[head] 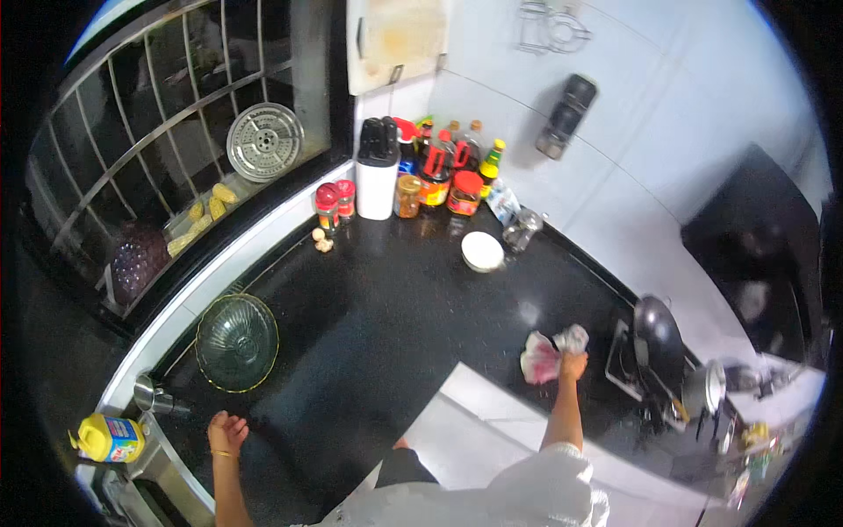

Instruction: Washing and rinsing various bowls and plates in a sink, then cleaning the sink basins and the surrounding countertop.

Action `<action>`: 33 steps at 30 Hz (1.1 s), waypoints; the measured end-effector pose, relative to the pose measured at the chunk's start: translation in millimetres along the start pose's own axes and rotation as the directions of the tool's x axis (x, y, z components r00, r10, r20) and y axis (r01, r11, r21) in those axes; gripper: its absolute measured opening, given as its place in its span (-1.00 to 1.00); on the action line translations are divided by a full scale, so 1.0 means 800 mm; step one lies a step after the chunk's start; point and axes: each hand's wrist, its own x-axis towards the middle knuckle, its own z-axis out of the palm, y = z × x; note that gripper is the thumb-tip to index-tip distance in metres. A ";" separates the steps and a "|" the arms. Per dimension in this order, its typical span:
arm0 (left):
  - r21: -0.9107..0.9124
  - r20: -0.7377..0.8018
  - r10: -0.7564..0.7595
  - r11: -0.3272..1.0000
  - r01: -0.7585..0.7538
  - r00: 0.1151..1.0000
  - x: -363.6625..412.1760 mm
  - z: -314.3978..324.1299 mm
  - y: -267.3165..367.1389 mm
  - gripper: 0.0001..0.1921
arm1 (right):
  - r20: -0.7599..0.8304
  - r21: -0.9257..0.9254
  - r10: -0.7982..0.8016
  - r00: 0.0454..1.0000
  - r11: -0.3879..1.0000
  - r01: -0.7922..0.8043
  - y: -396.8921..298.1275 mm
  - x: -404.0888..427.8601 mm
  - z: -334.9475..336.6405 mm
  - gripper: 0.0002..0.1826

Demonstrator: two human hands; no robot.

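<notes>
My right hand (pixel 573 365) is closed around a bunched cloth (pixel 543 360), white with a pinkish-red patch, and the cloth lies against the black countertop (pixel 369 316). Part of it bulges out beyond my knuckles. My left hand (pixel 227 433), with a thin bracelet at the wrist, hovers near the counter's left end, fingers loosely curled and holding nothing. Just beyond it a ribbed clear glass dish (pixel 238 342) with a gold rim sits by the window ledge. A white bowl (pixel 482 251) stands farther back, away from both hands.
Sauce bottles (pixel 436 165), jars and a white knife block (pixel 377 178) crowd the back corner. A wok (pixel 658 332) and a metal pot (pixel 705 388) stand by the hob at right. Yellow detergent bottle (pixel 110 438) and sink (pixel 161 468) are at left. Corn (pixel 197 227) rests on the window ledge.
</notes>
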 end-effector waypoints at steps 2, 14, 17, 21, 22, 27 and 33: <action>-0.017 -0.051 -0.020 1.000 0.019 0.998 0.022 -0.006 0.003 -0.50 | -0.028 0.094 -0.220 0.975 0.971 0.221 -0.002 0.020 0.024 -0.48; -0.133 0.103 -0.022 0.991 0.036 0.994 0.058 0.117 -0.007 -0.54 | -0.153 0.380 -0.941 0.301 0.226 0.897 -0.230 -0.272 0.179 -0.54; -0.214 -0.008 0.021 0.977 -0.022 1.000 0.070 0.128 -0.017 -0.61 | 0.258 0.247 -0.957 -0.132 -0.066 0.967 -0.246 -0.445 0.156 -0.76; -0.206 -0.021 0.131 0.969 -0.133 0.991 0.069 0.131 -0.024 -0.43 | 0.143 0.742 -0.711 -0.688 -0.384 0.550 -0.268 -0.481 0.138 -0.73; -0.255 -0.044 0.106 0.960 -0.114 0.993 0.064 0.127 -0.022 -0.29 | 0.395 0.689 -0.541 -0.742 -0.360 0.629 -0.297 -0.463 0.134 -0.72; -0.312 -0.081 0.140 0.937 -0.159 0.987 0.043 0.130 -0.010 -0.27 | 0.072 0.468 -0.995 0.066 0.092 0.879 -0.444 -0.266 0.290 -0.61; -0.320 -0.125 0.223 0.913 -0.252 0.967 -0.012 0.071 -0.003 -0.29 | -0.075 0.388 -0.985 0.156 0.115 0.914 -0.476 -0.352 0.301 -0.70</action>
